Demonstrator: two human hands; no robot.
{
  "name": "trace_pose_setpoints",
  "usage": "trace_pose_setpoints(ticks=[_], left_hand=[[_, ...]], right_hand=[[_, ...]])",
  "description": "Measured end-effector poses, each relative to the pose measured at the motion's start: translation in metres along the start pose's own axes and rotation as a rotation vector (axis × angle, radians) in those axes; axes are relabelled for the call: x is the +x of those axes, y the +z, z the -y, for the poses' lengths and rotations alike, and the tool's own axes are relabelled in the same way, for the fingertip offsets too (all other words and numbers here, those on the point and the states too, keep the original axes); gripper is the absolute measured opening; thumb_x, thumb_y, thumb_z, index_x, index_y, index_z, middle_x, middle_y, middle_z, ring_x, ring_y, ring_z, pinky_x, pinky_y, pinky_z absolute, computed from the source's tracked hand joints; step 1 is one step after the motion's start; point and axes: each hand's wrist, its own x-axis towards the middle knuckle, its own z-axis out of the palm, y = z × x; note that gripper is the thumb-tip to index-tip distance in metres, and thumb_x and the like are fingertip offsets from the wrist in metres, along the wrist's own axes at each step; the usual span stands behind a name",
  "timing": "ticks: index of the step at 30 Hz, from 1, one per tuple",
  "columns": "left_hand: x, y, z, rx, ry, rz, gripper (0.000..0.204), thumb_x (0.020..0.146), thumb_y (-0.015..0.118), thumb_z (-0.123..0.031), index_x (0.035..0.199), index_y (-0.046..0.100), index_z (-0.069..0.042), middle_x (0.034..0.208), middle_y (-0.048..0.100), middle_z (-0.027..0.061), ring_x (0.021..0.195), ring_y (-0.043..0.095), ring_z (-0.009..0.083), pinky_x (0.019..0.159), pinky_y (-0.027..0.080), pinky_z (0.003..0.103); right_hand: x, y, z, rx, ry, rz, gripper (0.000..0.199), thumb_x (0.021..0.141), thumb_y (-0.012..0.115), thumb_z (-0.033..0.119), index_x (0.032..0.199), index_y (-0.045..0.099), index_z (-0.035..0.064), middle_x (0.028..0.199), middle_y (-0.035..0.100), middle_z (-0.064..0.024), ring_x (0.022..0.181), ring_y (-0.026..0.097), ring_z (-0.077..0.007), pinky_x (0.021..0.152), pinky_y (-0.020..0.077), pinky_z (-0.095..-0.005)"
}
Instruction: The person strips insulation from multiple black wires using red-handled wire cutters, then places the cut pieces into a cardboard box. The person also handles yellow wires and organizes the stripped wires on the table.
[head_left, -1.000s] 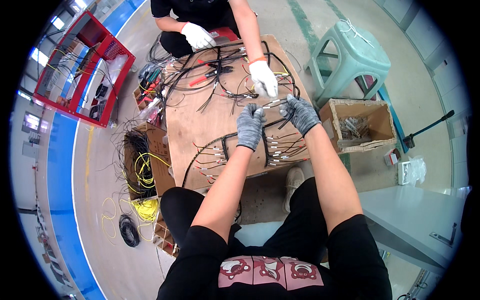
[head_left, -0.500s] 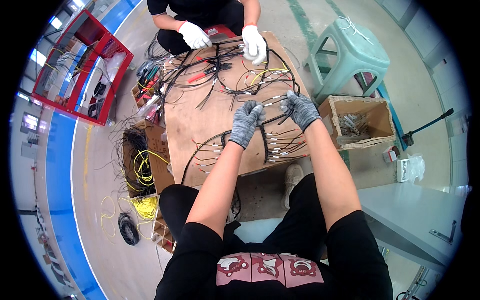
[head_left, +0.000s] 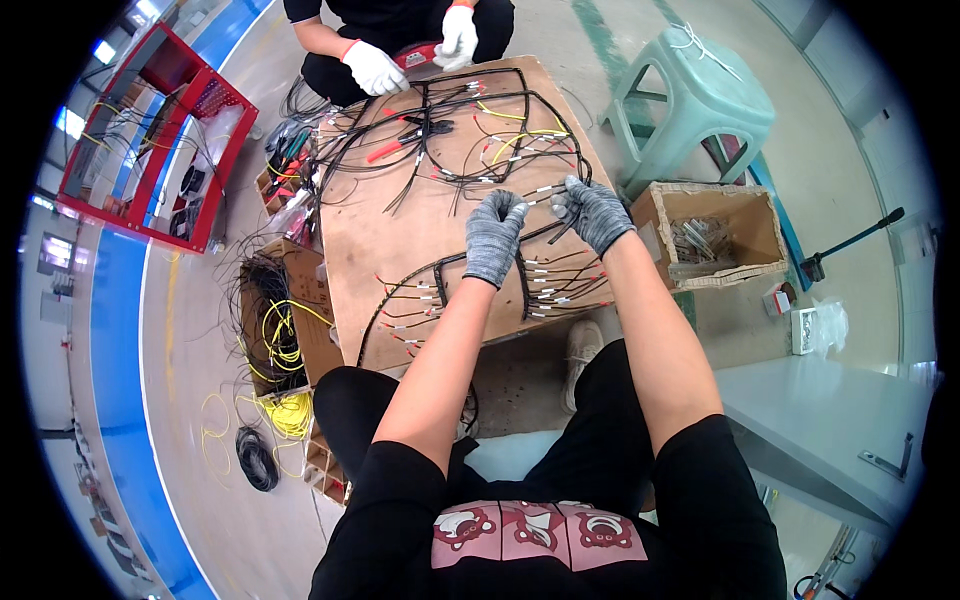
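Note:
In grey knit gloves, my left hand (head_left: 494,236) and my right hand (head_left: 594,215) are raised over a brown board. Between their pinched fingertips runs a thin dark wire with a white label sleeve (head_left: 543,190). Both hands are closed on that wire, one near each side of the label. Below them lies a black-wrapped wire harness (head_left: 522,285), its short branches tipped in red and tagged in white. More of the harness spreads over the far half, with yellow wires (head_left: 535,133) among the black. A red-handled hand tool (head_left: 392,149) lies among those wires.
Across the board (head_left: 372,225), a person's white-gloved hands (head_left: 374,68) are near its far edge. On the right stand a green plastic stool (head_left: 690,105) and a carton (head_left: 715,268) of small parts. To the left are a box of wires (head_left: 310,300) and a red rack (head_left: 212,170).
The other person's white-gloved hand on the picture's right has drawn back from the harness. My hands keep the labelled wire between them in nearly the same place.

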Motion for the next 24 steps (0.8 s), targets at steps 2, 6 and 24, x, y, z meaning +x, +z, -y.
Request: trace_pose_setpoints(ticks=[2,6,24], left_hand=[[0.002,0.003,0.002,0.048,0.078,-0.022,0.012,0.081,0.065,-0.006,0.089,0.059,-0.001,0.074,0.061,0.0015,0.061,0.051,0.0065,0.057,0.044,0.021],[0.0,0.005,0.002,0.042,0.051,0.013,0.009,0.082,0.063,-0.006,0.088,0.059,-0.001,0.073,0.061,0.0019,0.06,0.051,0.0066,0.056,0.043,0.022],[0.004,-0.004,0.018,0.221,0.092,0.063,0.016,0.079,0.065,-0.012,0.091,0.062,-0.001,0.085,0.065,0.0102,0.074,0.061,0.0185,0.069,0.048,0.03]], right_hand=[[-0.001,0.001,-0.001,-0.005,0.003,-0.021,0.01,0.087,0.057,0.011,0.086,0.057,0.0013,0.076,0.063,-0.0101,0.065,0.064,-0.0196,0.058,0.057,-0.0312],[-0.003,-0.007,0.001,0.024,0.021,-0.022,0.01,0.087,0.057,0.01,0.088,0.056,0.0004,0.077,0.062,-0.011,0.066,0.064,-0.0223,0.057,0.0572,-0.0323],[0.023,-0.019,0.006,0.078,0.109,-0.072,0.014,0.092,0.043,0.012,0.093,0.05,0.0002,0.084,0.062,-0.0189,0.07,0.063,-0.0296,0.061,0.0555,-0.04]])
